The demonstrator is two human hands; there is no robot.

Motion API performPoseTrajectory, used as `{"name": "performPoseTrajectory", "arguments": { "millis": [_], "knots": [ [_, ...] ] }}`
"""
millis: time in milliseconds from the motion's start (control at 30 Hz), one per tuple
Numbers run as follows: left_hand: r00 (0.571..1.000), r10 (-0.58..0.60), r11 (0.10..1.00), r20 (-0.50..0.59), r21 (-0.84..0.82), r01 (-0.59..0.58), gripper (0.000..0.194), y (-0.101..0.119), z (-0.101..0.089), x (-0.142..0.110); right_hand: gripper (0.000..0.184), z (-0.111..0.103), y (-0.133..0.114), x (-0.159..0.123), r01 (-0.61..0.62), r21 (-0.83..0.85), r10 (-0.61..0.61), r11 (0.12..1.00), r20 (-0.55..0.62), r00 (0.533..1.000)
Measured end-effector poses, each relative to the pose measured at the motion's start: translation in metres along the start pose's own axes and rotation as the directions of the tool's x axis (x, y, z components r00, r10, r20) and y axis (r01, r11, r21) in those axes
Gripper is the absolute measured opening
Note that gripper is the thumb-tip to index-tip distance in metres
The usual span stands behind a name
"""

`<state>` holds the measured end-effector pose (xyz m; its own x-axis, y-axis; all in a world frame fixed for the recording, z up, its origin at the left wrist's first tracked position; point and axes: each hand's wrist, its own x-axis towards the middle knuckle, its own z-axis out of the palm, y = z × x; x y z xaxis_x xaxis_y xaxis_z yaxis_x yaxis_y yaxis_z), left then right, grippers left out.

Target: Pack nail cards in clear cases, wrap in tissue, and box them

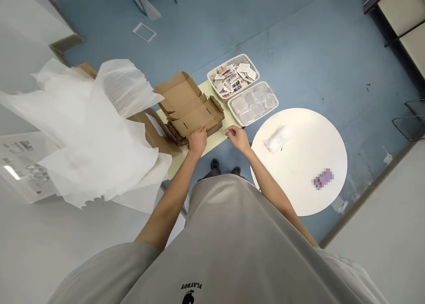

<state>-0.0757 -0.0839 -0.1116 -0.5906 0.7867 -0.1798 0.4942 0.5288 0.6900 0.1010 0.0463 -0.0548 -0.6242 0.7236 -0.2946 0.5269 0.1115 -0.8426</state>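
A stack of flat brown cardboard box blanks [191,111] lies on a pale yellow table [217,135]. My left hand [197,141] rests on the near edge of that stack, fingers curled over the cardboard. My right hand [236,137] hovers just right of the stack above the table's near edge, fingers loosely bent, with nothing visible in it. Both forearms reach out from my grey shirt.
A heap of white tissue paper [96,131] covers the left, over a brown carton. Two white baskets stand beyond the stack: one with small carded items [233,76], one with clear plastic cases [253,103]. A round white table [299,160] at right holds a small clear packet [276,140].
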Motion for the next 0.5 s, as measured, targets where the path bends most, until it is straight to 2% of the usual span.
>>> {"name": "performPoseTrajectory", "arguments": {
  "millis": [133,267,400,500],
  "knots": [
    [0.998,-0.054,0.998,0.021,0.022,0.054,0.034,-0.009,-0.009,0.007,0.014,0.017,-0.008,0.019,-0.041,-0.042,0.04,0.998,-0.02,0.999],
    [0.993,-0.116,0.993,0.013,-0.037,0.116,0.027,-0.011,-0.022,0.023,0.015,0.031,-0.012,0.037,-0.095,-0.069,0.092,0.993,-0.052,0.994],
    [0.993,-0.112,0.992,-0.03,-0.053,0.111,0.034,-0.001,-0.033,0.02,0.035,0.044,-0.015,0.049,-0.141,-0.005,0.141,0.99,-0.057,0.988],
    [0.998,-0.016,0.994,-0.061,-0.106,0.01,0.039,0.008,-0.036,0.0,0.051,0.053,-0.015,0.054,-0.116,0.115,0.124,0.987,-0.069,0.99]
  ]
}}
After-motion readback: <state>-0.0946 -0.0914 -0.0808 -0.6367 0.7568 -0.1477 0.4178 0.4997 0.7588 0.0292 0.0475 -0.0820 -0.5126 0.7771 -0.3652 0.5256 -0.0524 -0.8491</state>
